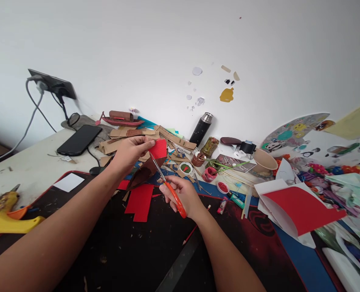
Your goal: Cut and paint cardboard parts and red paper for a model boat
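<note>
My left hand [134,152] pinches a small piece of red corrugated card [158,149] by its left edge, raised above the cluttered mat. Orange-handled scissors [174,198] are in my right hand [181,196], with their blades pointing up and left to the lower left edge of the card. Whether the blades touch the card is hard to tell. Below the hands, a larger red corrugated sheet [140,202] with a stepped edge lies on the black mat [116,251]. A dark brown curved piece [145,174] is just behind it.
A yellow glue gun [12,221] lies at the left, near a white square [68,182] and a phone [79,140]. Card scraps, a black flask [201,129] and open paint pots [209,173] stand behind. A ruler [180,263] and red pencil [190,235] lie in front.
</note>
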### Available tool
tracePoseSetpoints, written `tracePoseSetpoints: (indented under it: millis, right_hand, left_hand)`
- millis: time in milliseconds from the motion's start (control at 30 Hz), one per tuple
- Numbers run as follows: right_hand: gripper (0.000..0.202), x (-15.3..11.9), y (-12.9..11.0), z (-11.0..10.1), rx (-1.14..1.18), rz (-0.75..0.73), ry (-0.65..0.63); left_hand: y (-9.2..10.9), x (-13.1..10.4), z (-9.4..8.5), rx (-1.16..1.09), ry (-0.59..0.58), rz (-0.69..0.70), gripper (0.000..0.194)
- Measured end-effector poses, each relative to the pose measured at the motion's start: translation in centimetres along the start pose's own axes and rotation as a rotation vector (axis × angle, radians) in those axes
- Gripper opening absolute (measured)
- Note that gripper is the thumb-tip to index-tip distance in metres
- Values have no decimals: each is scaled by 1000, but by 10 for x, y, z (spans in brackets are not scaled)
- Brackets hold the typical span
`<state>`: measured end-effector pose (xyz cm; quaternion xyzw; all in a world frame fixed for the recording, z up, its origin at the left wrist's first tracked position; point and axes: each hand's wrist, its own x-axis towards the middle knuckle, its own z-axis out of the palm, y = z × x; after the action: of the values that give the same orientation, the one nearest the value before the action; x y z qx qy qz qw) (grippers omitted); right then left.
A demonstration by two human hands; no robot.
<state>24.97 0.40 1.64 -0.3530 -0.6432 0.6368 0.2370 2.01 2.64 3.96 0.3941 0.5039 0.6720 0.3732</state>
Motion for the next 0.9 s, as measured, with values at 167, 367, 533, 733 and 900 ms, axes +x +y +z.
tracePoseSetpoints:
  millis: [167, 367, 533, 733, 900]
  right_hand:
    - [57, -1, -2, 0, -17, -10, 16]
    - [53, -1, 0, 0, -28, -12, 12]
    - [55, 0, 3, 0, -14, -6, 28]
    - [49, 0, 1, 1, -21, -12, 8]
    - [51, 0, 0, 1, -14, -9, 15]
  left_hand:
    - [-1, 0, -2, 43, -33, -6, 31]
    - [-3, 0, -2, 43, -44, -10, 33]
    - [-1, -1, -1, 44, -52, -14, 36]
    - [0, -2, -1, 60, -63, -7, 37]
    - [-1, -2, -2, 63, -77, -7, 38]
